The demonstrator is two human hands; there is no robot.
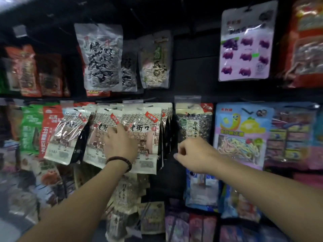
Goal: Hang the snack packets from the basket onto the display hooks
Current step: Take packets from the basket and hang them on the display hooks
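Observation:
Several white snack packets (145, 130) with a tiled-roof print hang in a row on the middle display hooks. My left hand (120, 144), a bead bracelet on its wrist, lies flat against the front packets with fingers spread. My right hand (194, 154) hovers in front of the dark gap right of that row, fingers loosely curled, holding nothing I can see. A packet of dark seeds (194, 123) hangs just above my right hand. No basket is in view.
The dark wall rack is packed with hanging goods: a black-lettered packet (103, 56) above, a purple sweets card (246, 46) at upper right, a blue noodle-candy bag (243, 135) at right, red and green packets (40, 130) at left. More packets hang below.

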